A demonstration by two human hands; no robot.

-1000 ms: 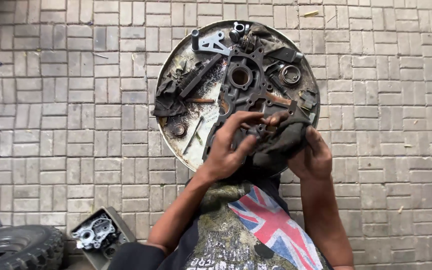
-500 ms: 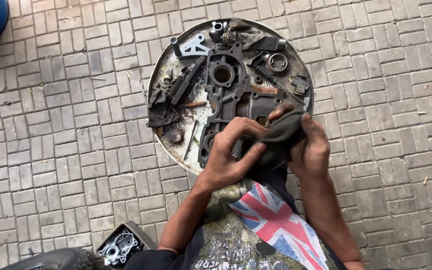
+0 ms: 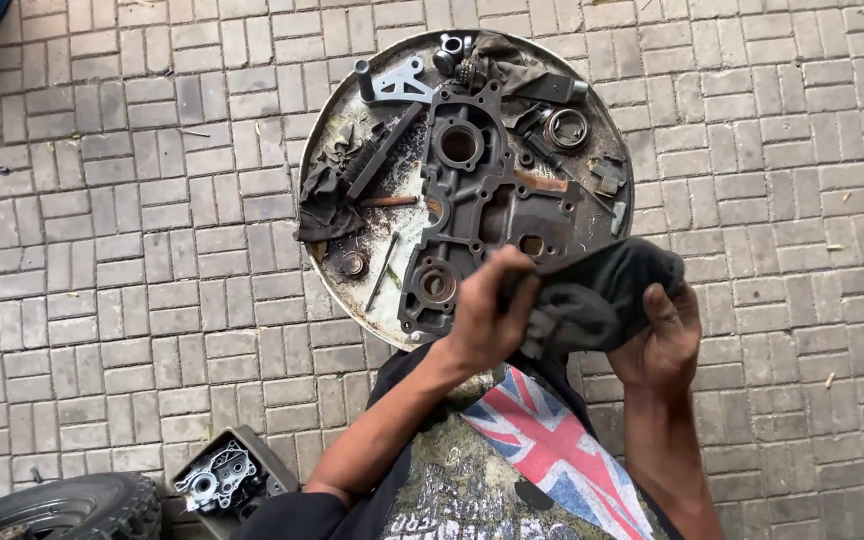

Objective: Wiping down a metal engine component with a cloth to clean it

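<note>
My left hand (image 3: 487,315) and my right hand (image 3: 664,335) are both closed on a dark, dirty rag (image 3: 602,290) held in front of my chest, over the near rim of a round metal tray (image 3: 407,310). The rag is bunched between the two hands; whether a small part is wrapped inside it is hidden. On the tray lies a large dark engine cover casting (image 3: 477,205) with round bores, just beyond my left hand.
The tray also holds a grey bracket (image 3: 397,85), a ring-shaped bearing (image 3: 565,128), a second dark rag (image 3: 324,205), rods and small bolts. Brick paving surrounds it. A black box with a metal part (image 3: 220,480) and a tyre (image 3: 62,510) sit at lower left.
The view has shifted so the tray sits higher and more central. My hands have drawn the rag slightly nearer to my chest and are still rubbing it.
</note>
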